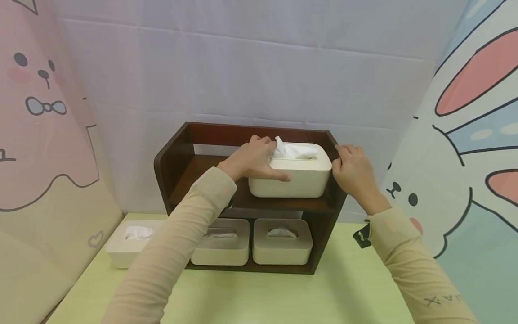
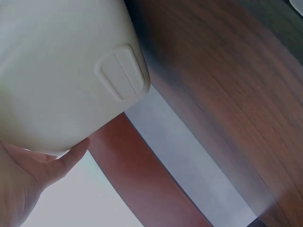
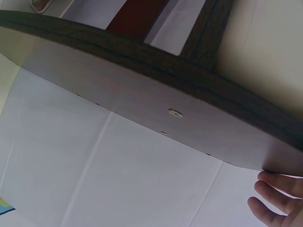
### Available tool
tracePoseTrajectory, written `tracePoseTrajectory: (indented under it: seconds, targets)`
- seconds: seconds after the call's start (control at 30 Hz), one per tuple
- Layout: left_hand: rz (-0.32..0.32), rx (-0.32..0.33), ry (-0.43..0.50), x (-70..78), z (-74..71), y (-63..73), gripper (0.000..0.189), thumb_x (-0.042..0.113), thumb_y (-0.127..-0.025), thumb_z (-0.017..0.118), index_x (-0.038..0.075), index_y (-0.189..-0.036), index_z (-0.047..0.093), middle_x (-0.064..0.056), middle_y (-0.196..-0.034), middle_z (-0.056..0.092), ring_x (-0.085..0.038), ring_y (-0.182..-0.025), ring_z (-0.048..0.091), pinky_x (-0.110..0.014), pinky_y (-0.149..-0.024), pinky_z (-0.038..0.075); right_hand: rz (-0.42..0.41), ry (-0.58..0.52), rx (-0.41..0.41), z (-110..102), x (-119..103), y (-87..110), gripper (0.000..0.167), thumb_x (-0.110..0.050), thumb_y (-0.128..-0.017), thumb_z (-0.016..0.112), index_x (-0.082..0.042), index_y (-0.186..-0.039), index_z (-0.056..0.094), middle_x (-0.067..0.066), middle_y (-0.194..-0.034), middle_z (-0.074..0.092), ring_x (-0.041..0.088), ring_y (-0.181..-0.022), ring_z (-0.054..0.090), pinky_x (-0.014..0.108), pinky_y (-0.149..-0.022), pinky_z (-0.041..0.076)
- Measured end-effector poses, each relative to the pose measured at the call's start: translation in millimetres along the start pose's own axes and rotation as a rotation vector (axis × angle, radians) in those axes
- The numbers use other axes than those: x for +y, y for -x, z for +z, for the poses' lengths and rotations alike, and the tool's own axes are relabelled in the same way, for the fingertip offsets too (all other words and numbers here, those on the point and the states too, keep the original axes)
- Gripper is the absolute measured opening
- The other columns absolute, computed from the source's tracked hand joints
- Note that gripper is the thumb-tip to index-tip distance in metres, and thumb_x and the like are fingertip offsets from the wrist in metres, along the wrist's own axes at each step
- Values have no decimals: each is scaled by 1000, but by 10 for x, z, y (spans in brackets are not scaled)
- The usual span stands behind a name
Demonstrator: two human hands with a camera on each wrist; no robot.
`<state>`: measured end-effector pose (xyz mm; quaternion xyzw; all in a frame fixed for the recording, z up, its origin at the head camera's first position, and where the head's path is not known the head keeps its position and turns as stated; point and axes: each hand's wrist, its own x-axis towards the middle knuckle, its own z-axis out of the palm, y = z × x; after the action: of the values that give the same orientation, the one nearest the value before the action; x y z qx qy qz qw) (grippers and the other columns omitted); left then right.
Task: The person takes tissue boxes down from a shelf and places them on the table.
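Tissue box [image 1: 289, 182] at the right end of the wooden rack's [image 1: 174, 162] upper tier, beside the side panel [image 3: 151, 101]; from my end I can't tell if it's fully seated. I see the left hand [image 1: 255, 159] gripping its left end, thumb along the front, fingers spread behind, likely for control across its depth. Right hand [image 1: 354, 168] grips the side panel's edge, probably steadying the rack. Two matching boxes [image 1: 220, 256] sit side by side below, maybe to save room; another box [image 1: 117, 258] on the green table [image 1: 226, 297], left. White backdrop [image 1: 263, 72] behind, cartoon walls [image 1: 425, 216] both sides
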<state>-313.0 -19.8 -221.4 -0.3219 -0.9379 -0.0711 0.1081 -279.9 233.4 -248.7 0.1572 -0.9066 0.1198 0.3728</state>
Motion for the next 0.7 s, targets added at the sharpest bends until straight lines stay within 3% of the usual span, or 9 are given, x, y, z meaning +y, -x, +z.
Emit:
tracePoseTrajectory:
  seconds: [0.33, 0.57, 0.7]
  targets:
    - [27, 23, -29, 1, -43, 85, 91, 79, -62, 54, 12, -124, 49, -2, -112, 50, -28, -103, 43, -38, -81, 46, -6, -4, 9, -1, -2, -11, 35, -5, -82, 42, 12, -108, 58, 29, -106, 59, 45, -97, 51, 52, -86, 42]
    - [54, 41, -46, -48, -52, 167, 85, 78, -64, 53, 10, -115, 52, -1, -104, 51, -23, -101, 44, -37, -90, 38, -1, -4, 2, 21, -15, 2, 35, -5, -82, 43, 12, -108, 58, 28, -107, 59, 45, -97, 51, 52, -85, 43]
    - [44, 42, -49, -82, -74, 227, 89, 78, -64, 53, 8, -118, 51, -3, -106, 51, -25, -104, 43, -38, -94, 35, -5, 6, 2, 38, -19, -7, 35, -6, -82, 42, 12, -108, 58, 28, -106, 59, 45, -97, 52, 52, -85, 43]
